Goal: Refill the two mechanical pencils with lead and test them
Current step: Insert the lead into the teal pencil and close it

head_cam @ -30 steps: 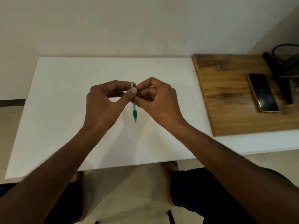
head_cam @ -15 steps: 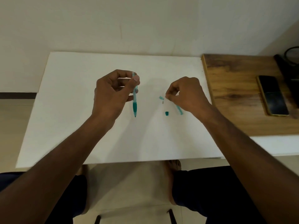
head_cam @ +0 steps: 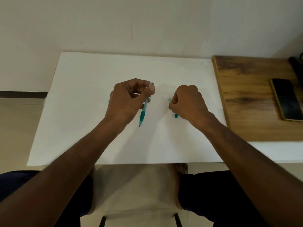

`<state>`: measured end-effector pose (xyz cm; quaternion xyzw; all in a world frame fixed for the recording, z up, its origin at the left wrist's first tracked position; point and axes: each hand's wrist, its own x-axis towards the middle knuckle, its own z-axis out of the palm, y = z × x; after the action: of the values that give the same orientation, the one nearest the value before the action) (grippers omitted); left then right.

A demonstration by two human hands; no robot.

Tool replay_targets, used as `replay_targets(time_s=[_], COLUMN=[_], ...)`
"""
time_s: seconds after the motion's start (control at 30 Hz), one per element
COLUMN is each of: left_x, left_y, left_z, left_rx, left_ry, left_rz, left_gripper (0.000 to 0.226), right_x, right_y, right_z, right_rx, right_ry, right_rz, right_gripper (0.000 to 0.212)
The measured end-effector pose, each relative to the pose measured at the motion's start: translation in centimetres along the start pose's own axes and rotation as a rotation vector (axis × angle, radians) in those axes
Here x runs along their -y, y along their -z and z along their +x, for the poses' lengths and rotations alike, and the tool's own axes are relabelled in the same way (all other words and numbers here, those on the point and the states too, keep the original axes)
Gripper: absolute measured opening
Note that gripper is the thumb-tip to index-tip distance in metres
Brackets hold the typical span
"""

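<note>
Head view looks down on a white rectangular worktop (head_cam: 98, 128) with both forearms reaching over it. The left hand (head_cam: 127, 99) is raised over the worktop's middle, grasping a teal-and-clear plastic mechanical pencil (head_cam: 144, 107): thumb and fingertips pinch its clear upper end, and the barrel slants down toward the person, with the teal grip and tip below the hand and the tip near the white surface. Whether the tip touches the surface cannot be told.

Just to the right of that hand, apart from it, the right hand (head_cam: 188, 102) rests knuckles-up on the worktop with its fingers curled in. A small pale teal piece (head_cam: 169, 99) pokes out at the fingertips on the hand's left side; the fingers seem to pinch it, though the contact is mostly hidden. A short teal cap-like piece (head_cam: 176, 115) lies on the worktop just below that hand's thumb side, beside the wrist. The second pencil cannot be made out clearly.

Further right of the right hand, a brown wooden board (head_cam: 246, 95) lies against the worktop's edge, and a dark smartphone (head_cam: 287, 100) lies flat on it.
</note>
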<state>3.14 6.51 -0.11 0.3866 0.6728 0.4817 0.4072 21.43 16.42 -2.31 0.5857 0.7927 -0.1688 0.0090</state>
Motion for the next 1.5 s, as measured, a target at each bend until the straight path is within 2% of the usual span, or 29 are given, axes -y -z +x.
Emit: replay_targets(time_s=[0.07, 0.2, 0.33, 0.47, 0.63, 0.97, 1.33, 1.5], left_x=[0.1, 0.2, 0.2, 0.2, 0.3, 0.4, 0.6, 0.6], left_y=[0.1, 0.2, -0.2, -0.2, -0.2, 0.0, 0.1, 0.1], left_z=[-0.1, -0.3, -0.3, -0.3, -0.2, 0.0, 0.0, -0.2], left_rx=[0.002, 0.016, 0.022, 0.023, 0.019, 0.022, 0.024, 0.056], left_ry=[-0.035, -0.12, -0.159, -0.206, -0.213, -0.236, -0.265, -0.304], left_rz=[0.05, 0.146, 0.216, 0.252, 0.225, 0.253, 0.26, 0.334], left_gripper=[0.013, 0.013, 0.013, 0.013, 0.013, 0.014, 0.012, 0.007], right_x=[0.3, 1.1, 1.3, 1.3, 0.9, 0.7, 0.6, 0.0], right_y=[0.7, 2.9, 3.7, 3.6, 3.7, 3.3, 3.3, 3.7], right_z=[-0.2, -1.1, -1.8, -2.1, -2.1, -1.7, -1.5, -1.5], right_rx=[-0.052, -0.076, -0.092, -0.076, -0.076, -0.072, -0.06, -0.054], right_ry=[0.08, 0.138, 0.201, 0.235, 0.249, 0.295, 0.295, 0.387], right_rz=[0.147, 0.743, 0.949, 0.928, 0.863, 0.819, 0.799, 0.631], right_gripper=[0.011, 0.008, 0.012, 0.009, 0.017, 0.004, 0.004, 0.003])
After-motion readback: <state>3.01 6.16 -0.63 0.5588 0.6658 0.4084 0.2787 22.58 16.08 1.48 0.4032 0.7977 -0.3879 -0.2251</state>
